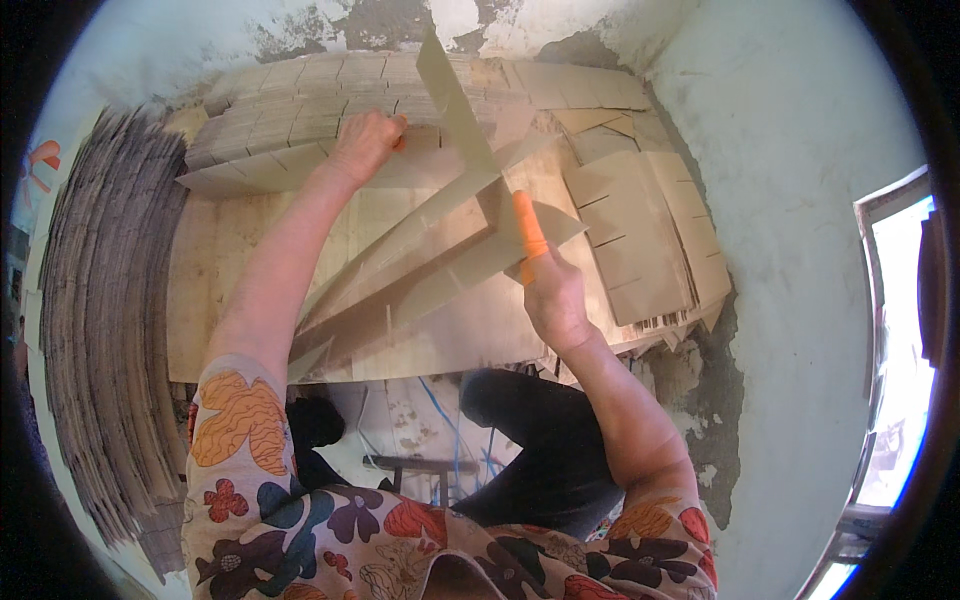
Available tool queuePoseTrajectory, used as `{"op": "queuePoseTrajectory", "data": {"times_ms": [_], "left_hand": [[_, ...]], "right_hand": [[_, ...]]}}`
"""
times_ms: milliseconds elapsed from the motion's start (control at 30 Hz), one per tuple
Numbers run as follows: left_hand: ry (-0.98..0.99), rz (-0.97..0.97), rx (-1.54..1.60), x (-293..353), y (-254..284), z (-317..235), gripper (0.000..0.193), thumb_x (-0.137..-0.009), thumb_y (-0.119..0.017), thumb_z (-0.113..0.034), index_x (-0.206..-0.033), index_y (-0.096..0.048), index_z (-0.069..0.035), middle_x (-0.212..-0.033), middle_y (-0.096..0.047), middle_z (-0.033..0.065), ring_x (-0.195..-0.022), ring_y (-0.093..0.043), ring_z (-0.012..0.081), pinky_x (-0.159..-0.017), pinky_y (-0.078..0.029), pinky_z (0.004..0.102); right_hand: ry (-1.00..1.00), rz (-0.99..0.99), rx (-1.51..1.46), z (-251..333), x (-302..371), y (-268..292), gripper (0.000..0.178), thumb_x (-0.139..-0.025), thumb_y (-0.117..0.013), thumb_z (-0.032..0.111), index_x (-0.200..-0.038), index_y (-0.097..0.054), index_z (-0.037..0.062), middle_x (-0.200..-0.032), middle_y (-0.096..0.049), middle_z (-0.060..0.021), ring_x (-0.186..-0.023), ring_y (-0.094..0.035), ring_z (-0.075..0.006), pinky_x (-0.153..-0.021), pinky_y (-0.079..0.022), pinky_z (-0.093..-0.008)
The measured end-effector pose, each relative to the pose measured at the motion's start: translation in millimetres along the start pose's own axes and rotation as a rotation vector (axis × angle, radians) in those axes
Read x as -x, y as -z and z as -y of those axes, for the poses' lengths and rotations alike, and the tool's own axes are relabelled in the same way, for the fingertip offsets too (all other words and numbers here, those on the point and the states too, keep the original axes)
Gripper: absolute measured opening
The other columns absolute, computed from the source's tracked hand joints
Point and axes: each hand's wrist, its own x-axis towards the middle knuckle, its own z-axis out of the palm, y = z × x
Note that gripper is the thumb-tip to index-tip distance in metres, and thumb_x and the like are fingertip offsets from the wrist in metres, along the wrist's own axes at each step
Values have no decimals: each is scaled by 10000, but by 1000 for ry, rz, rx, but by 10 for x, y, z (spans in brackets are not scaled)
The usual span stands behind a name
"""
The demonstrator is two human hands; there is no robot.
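Observation:
My left hand (368,145) reaches to the far side of the board, its fingers closed at the top edge of a slotted cardboard strip (265,170) in front of the stacked strips. My right hand (553,290) is right of the middle, with an orange-covered finger stretched forward and another orange cover lower down. Beside that finger lies a tilted, motion-smeared cardboard partition (400,275) of crossed strips. One of its strips (455,100) sticks up toward the back. The right hand's other fingers are mostly hidden, and no firm grip on the partition shows.
Rows of slotted cardboard strips (310,105) line the back of the pale wooden board (235,260). More slotted pieces (635,235) are piled at the right, by a peeling wall (790,250). A tall stack of grey-brown cardboard (110,320) stands at the left. My legs are below the board.

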Motion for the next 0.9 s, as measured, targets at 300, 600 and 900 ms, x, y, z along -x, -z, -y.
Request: {"op": "queuePoseTrajectory", "data": {"times_ms": [300, 600, 900], "left_hand": [[-20, -46, 51, 1, 4, -2, 119, -763, -653, -133, -822, -599, -45, -745, -600, 175, -764, -620, 372, -628, -489, 483], [-14, -78, 92, 16, 135, -73, 80, -767, -641, -74, -813, -595, -28, -774, -604, 191, -765, -603, 384, -640, -483, 477], [37, -198, 214, 152, 275, -76, 150, -734, -704, -51, -822, -591, -4, -795, -600, 210, -763, -595, 401, -640, -464, 480]], "right_hand": [[46, 12, 12, 120, 10, 84, 824, -781, -457, -145, -1497, -248, 205, -1203, -584, -232, -863, -629, -403, -734, -546, -399], [-13, 100, 32, 102, 18, 104, 809, -818, -469, -106, -1504, -201, 229, -1155, -596, -229, -857, -626, -408, -737, -543, -432], [-93, 120, 19, 155, 31, 176, 826, -821, -528, -64, -1507, -180, 237, -1153, -589, -221, -858, -627, -390, -734, -544, -420]]}}
